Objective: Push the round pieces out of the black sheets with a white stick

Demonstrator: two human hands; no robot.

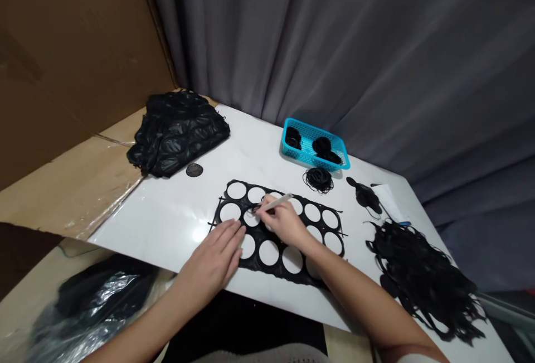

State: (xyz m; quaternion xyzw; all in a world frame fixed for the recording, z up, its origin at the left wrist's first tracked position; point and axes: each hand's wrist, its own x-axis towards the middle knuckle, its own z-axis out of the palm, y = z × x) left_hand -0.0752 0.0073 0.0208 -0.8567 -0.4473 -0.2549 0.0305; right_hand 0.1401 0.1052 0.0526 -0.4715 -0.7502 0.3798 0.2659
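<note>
A black sheet (259,232) with rows of round cut-outs lies flat on the white table, which shows through the holes. My left hand (215,257) rests on its left part, fingers stretched out flat. In my right hand (284,223) is a slim, pale, pen-like tool (279,201), pinched between the fingers and slanted up to the right. Its working tip is hidden by my fingers, over a hole near the sheet's left side. A thin dark loop (253,207) shows beside those fingertips; whether it is attached to the sheet, I cannot tell.
A blue basket (314,156) holds black bundles, with a coil of black rings (319,179) before it. Black scraps (422,279) are heaped at right, near a black piece (368,198). Folded black sheets (178,131) and a dark disc (194,170) lie left, beside cardboard (79,184).
</note>
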